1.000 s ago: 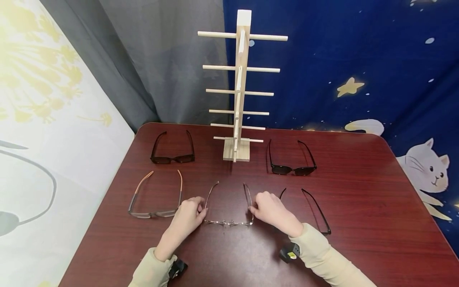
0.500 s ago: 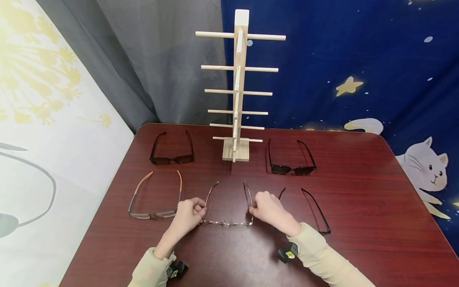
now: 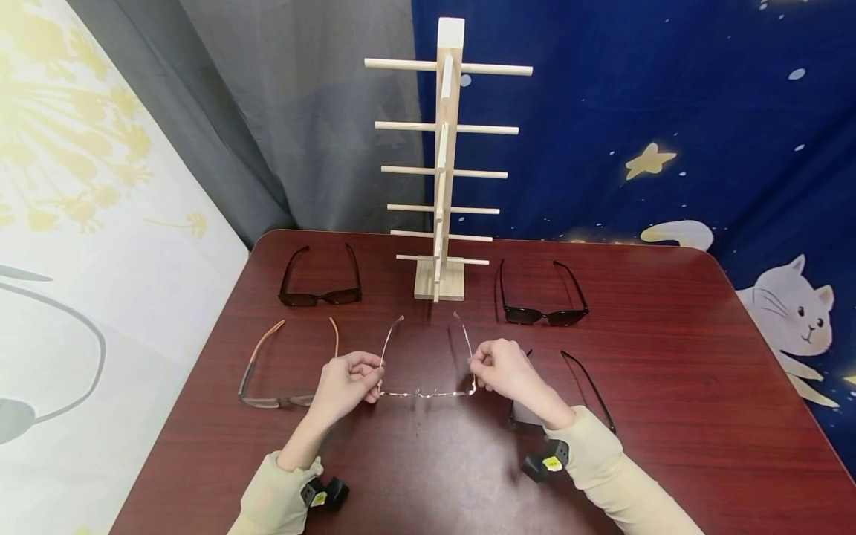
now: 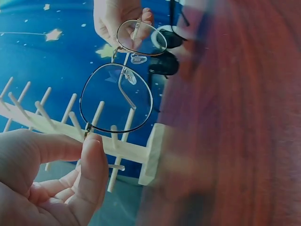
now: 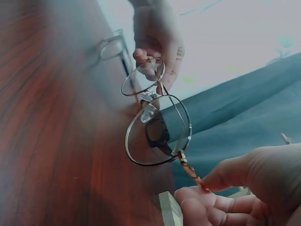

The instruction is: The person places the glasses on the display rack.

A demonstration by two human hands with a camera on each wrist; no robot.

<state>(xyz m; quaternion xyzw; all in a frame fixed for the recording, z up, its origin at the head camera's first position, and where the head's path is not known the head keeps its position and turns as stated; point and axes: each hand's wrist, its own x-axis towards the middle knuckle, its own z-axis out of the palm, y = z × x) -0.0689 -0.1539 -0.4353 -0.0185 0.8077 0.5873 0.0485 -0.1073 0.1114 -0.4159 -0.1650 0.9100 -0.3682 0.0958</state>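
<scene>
Sleeves [image 3: 622,475]: they come in from the near side of the surface [image 3: 669,349], and each of your wrists carries a small black camera [image 3: 545,462].
Left hand [image 3: 349,384]: it pinches, between thumb and fingertip, the left temple of the wire-rimmed glasses [image 3: 425,394], close to the hinge.
Right hand [image 3: 511,375]: it pinches the right temple in the same manner, also close to the hinge.
Wire-rimmed glasses: you have them between your two hands, over the middle of the surface, both temples unfolded and pointing to the far edge. Your left wrist view shows the round lenses and the clear nose pads [image 4: 130,76].
Black-framed glasses [image 3: 527,414]: they lie to the right, partly hidden below your right hand and wrist.
Grey glasses [image 3: 274,403]: they lie near the left edge, with orange temple tips; your left hand covers a part of them.
Right sunglasses [image 3: 548,318]: they lie toward the far edge, to the right of the wooden rack [image 3: 451,96], temples unfolded.
Left sunglasses [image 3: 321,299]: they lie near the far left corner, also unfolded.
Wooden rack: it stands upright by the middle of the far edge, with pegs on both sides.
Curtains: beyond the far edge hang a grey curtain [image 3: 334,111] and, to its right, a blue curtain [image 3: 588,148].
</scene>
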